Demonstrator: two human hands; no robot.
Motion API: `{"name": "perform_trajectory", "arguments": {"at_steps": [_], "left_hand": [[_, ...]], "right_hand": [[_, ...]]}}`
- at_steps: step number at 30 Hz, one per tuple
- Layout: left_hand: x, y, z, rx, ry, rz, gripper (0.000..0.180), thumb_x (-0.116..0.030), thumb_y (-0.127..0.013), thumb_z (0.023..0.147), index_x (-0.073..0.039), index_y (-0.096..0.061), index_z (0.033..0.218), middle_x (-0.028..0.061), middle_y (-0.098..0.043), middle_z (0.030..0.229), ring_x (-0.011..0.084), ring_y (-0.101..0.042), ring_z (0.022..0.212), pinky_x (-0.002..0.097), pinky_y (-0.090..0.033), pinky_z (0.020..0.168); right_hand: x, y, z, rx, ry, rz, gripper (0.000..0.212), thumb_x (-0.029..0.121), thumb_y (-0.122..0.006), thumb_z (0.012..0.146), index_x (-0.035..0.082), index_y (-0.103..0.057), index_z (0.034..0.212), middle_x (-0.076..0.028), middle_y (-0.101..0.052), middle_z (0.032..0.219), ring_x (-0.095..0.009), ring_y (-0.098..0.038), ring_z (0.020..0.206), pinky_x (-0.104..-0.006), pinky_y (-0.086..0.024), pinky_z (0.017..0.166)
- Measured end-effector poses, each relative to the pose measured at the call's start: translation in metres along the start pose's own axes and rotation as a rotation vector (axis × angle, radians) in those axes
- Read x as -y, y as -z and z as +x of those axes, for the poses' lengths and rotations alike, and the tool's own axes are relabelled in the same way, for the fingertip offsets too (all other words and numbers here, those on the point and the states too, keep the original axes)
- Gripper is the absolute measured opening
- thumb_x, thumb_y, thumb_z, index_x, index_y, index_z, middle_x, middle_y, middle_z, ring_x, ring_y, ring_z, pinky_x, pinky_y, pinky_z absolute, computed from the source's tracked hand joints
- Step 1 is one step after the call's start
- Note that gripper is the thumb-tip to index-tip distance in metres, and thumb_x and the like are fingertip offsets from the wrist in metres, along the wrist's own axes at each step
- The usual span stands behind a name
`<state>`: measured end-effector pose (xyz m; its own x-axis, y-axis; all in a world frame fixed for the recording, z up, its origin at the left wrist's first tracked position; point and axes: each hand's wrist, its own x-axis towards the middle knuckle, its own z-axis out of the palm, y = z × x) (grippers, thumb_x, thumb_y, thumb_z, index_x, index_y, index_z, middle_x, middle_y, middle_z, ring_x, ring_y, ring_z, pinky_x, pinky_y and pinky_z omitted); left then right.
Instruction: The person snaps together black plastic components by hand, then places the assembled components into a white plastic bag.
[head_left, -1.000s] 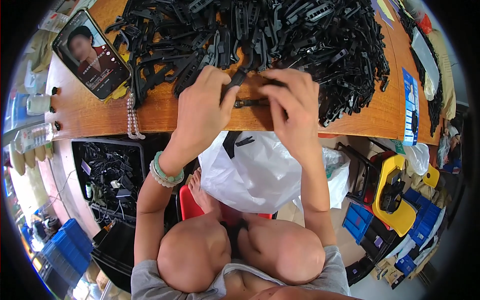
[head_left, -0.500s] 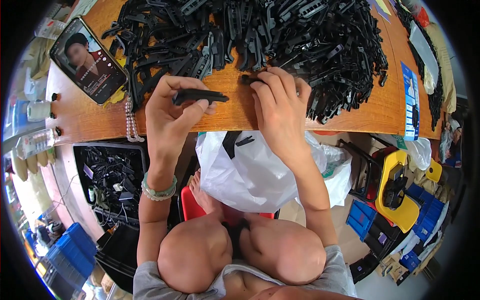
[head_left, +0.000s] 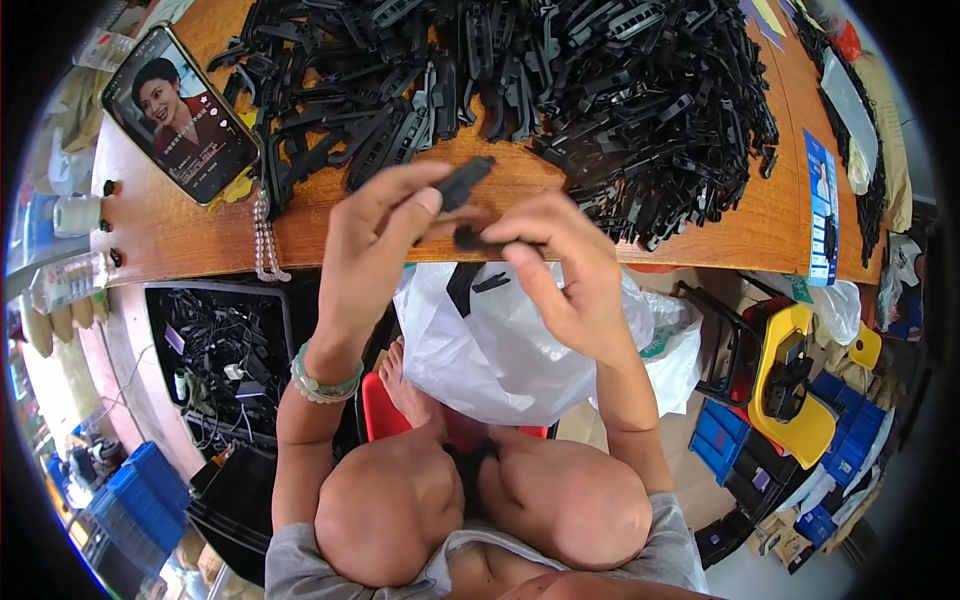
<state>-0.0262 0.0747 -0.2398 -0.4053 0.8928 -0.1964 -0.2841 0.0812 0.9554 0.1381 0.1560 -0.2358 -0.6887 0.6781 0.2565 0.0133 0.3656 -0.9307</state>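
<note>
Between thumb and fingers, my left hand (head_left: 375,225) grips a black plastic part (head_left: 466,180), long and narrow, its far end tilted up to the right. My right hand (head_left: 570,265) pinches a smaller dark piece (head_left: 470,238), slightly blurred, close beside the left fingers. Both hands are above the front edge of the wooden table (head_left: 200,245). Beyond them lies a big heap of black plastic parts (head_left: 400,110), longer ones at the left and middle. Smaller black pieces (head_left: 670,150) are massed at the right.
A phone (head_left: 180,115) with a beaded strap (head_left: 262,235) rests at the table's left. A blue card (head_left: 820,205) hangs over the right edge. White plastic bags (head_left: 500,350) lie below the table before my knees. A black bin (head_left: 225,370) stands lower left, a yellow chair (head_left: 795,400) at right.
My right hand has drawn back from the small pieces toward me, with a dark piece in its fingers. My left hand has moved right and turned its part upward.
</note>
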Motion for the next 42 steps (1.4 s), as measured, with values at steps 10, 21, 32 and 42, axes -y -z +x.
{"name": "perform_trajectory", "arguments": {"at_steps": [10, 21, 32, 42], "left_hand": [[-0.011, -0.013, -0.016, 0.188, 0.08, 0.321, 0.025, -0.009, -0.054, 0.094, 0.005, -0.062, 0.113, 0.0094, -0.069, 0.091, 0.013, -0.067, 0.076, 0.0216, -0.05, 0.067], [-0.001, -0.012, -0.019, 0.321, -0.324, 0.678, 0.037, -0.006, -0.069, 0.079, 0.001, -0.056, 0.113, 0.0163, -0.064, 0.087, 0.0322, -0.063, 0.072, 0.0331, -0.049, 0.062], [0.001, -0.014, -0.015, 0.404, -0.493, 0.741, 0.031, -0.007, -0.068, 0.078, 0.001, -0.058, 0.106, 0.0138, -0.062, 0.083, 0.032, -0.06, 0.067, 0.0354, -0.048, 0.058], [0.009, 0.007, -0.014, 0.668, -0.25, 0.629, 0.031, -0.018, -0.072, 0.078, 0.002, -0.064, 0.1, 0.0175, -0.065, 0.096, 0.0334, -0.064, 0.081, 0.0366, -0.051, 0.069]], "right_hand": [[-0.016, 0.0, -0.017, -0.126, 0.165, -0.078, 0.016, -0.01, -0.067, 0.076, -0.004, -0.061, 0.089, -0.013, -0.066, 0.081, -0.02, -0.063, 0.067, -0.0284, -0.05, 0.063], [-0.014, 0.001, -0.026, -0.232, 0.179, -0.087, 0.023, -0.004, -0.072, 0.073, -0.005, -0.062, 0.093, -0.016, -0.064, 0.08, -0.025, -0.061, 0.072, -0.0323, -0.049, 0.066], [-0.016, 0.006, -0.026, -0.207, 0.217, -0.27, 0.031, 0.006, -0.075, 0.063, 0.0, -0.065, 0.093, -0.011, -0.063, 0.082, -0.028, -0.058, 0.073, -0.0336, -0.045, 0.065], [-0.019, 0.023, -0.037, -0.018, 0.166, -0.049, 0.028, 0.015, -0.077, 0.067, -0.003, -0.066, 0.085, -0.013, -0.063, 0.076, -0.025, -0.059, 0.069, -0.0332, -0.046, 0.06]]}}
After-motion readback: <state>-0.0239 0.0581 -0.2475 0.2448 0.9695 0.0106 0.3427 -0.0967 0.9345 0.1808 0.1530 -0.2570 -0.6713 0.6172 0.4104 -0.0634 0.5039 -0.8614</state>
